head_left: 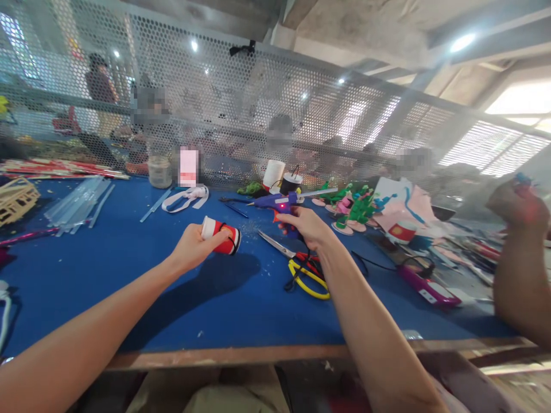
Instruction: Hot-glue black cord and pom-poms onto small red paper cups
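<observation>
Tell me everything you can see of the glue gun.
The glue gun has a blue-violet, plastic-looking body with a lit red light, an orange-red trigger and a narrow, pale-tipped nozzle. A translucent stick juts from its rear. The right hand grips its handle, largely hiding it. It is held over the blue table, beyond the scissors, nozzle pointing left. Whether glue is coming out cannot be told.

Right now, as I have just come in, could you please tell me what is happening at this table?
The person's left hand holds a red-and-white paper cup sideways above the blue table. The right hand grips a purple-blue glue gun, its red light lit, its nozzle apart from the cup. Scissors lie near the right hand. At the right edge, another person's hand is raised.
</observation>
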`<move>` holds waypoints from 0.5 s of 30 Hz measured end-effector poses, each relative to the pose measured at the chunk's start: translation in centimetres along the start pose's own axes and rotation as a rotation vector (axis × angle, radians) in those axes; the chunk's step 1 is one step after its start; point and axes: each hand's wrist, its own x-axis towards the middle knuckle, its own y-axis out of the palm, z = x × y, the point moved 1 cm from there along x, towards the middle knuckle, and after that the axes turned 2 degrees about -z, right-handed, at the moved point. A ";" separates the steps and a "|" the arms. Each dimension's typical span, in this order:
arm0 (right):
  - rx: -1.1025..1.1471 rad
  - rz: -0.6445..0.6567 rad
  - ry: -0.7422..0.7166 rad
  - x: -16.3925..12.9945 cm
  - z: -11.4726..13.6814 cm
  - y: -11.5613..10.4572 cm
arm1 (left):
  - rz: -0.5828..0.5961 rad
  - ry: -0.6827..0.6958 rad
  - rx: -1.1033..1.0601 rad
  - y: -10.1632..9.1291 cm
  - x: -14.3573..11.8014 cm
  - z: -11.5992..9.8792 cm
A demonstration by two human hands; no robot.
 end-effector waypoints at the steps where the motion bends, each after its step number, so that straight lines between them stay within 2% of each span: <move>1: 0.149 0.031 -0.031 -0.8 0.7 0.0 | -0.007 -0.010 -0.019 0.0 0.1 -0.1; 3: 0.263 0.034 -0.063 -2.4 1.7 0.3 | -0.044 -0.032 -0.033 -0.2 0.2 -0.1; 6: 0.320 0.034 -0.139 -4.6 2.6 1.2 | -0.114 -0.043 -0.013 -0.6 0.5 -0.1; 10: 0.208 0.097 -0.146 -6.3 2.8 2.1 | -0.182 -0.041 -0.004 -0.9 0.7 -0.2; 15: 0.089 0.103 -0.172 -6.8 2.3 2.2 | -0.207 -0.036 -0.031 -0.8 0.9 0.1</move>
